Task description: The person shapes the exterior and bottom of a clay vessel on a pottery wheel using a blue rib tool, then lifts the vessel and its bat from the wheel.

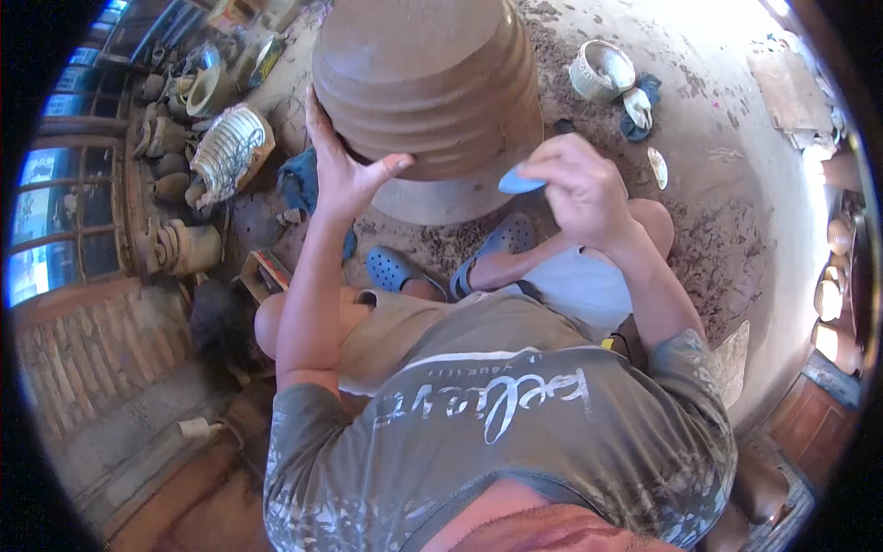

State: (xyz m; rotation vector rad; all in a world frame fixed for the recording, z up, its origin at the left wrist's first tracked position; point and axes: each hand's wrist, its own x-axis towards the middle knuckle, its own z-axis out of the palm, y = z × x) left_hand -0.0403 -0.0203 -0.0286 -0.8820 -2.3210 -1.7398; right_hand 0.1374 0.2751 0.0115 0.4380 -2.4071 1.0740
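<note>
A large brown clay pot (432, 101) with ridged sides stands in front of me on a round pale base (441, 204). My left hand (347, 170) lies against the pot's left side, its fingers stretched along the wall and its thumb spread towards the front. To the right of the pot, my right hand (581, 189) pinches a thin, blue, oval scraper-like piece (521, 180). That blue piece is held apart from the pot's lower right side.
A ribbed, pale basket-like vessel (230, 152) and several pots stand on the left. Clay scraps cover the floor around the pot. A white bucket (602, 72) sits at the far right beside a dark cloth (636, 124). An oval piece (657, 168) lies nearer.
</note>
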